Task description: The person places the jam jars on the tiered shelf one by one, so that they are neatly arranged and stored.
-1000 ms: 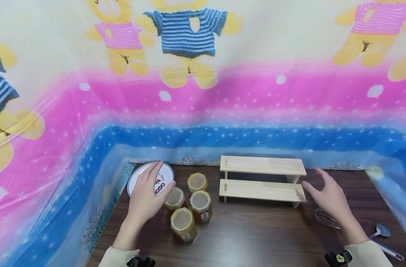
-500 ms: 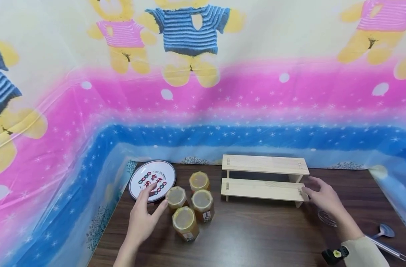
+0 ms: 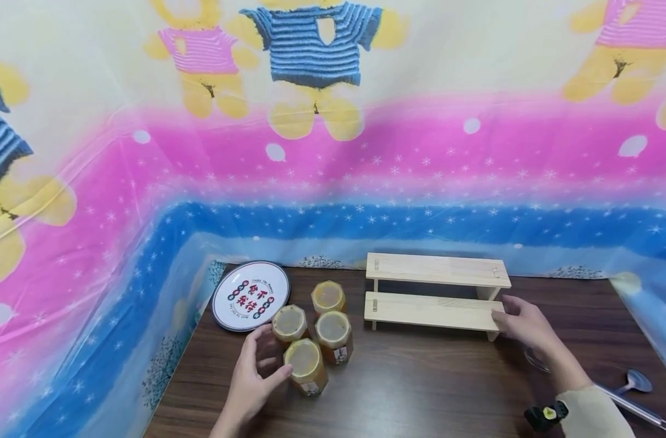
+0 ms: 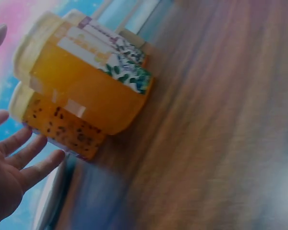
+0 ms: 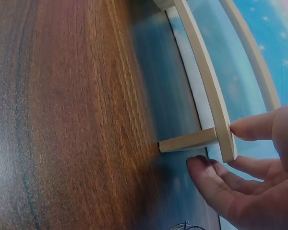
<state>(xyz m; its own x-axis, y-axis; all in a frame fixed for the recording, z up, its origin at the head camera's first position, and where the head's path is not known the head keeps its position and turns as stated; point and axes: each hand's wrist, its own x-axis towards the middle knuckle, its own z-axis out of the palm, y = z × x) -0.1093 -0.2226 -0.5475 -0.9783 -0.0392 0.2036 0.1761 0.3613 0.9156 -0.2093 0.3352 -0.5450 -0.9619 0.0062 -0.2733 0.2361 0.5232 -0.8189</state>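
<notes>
My left hand (image 3: 250,377) reaches in beside a cluster of several lidded jars, its fingers spread around the left side of the front jar (image 3: 305,368). In the left wrist view, the fingers extend beside a jar with dark seeds (image 4: 62,125), and an amber jar (image 4: 86,81) leans across the view in front of it. My right hand (image 3: 530,325) grips the right end of a two-step wooden shelf (image 3: 431,311) at its lower board. The right wrist view has the thumb against the board's edge (image 5: 209,81) and the other fingers curled under its end.
A round white plate (image 3: 250,296) with red characters lies at the back left. A whisk (image 3: 536,360) is partly behind my right arm, with a ladle (image 3: 636,382) and a metal handle (image 3: 639,410) further right. A printed cloth (image 3: 333,225) hangs behind the dark wooden table (image 3: 409,389).
My left hand has come down from over the plate to the left side of the jars. My right hand has moved left onto the shelf's end and taken hold of it.
</notes>
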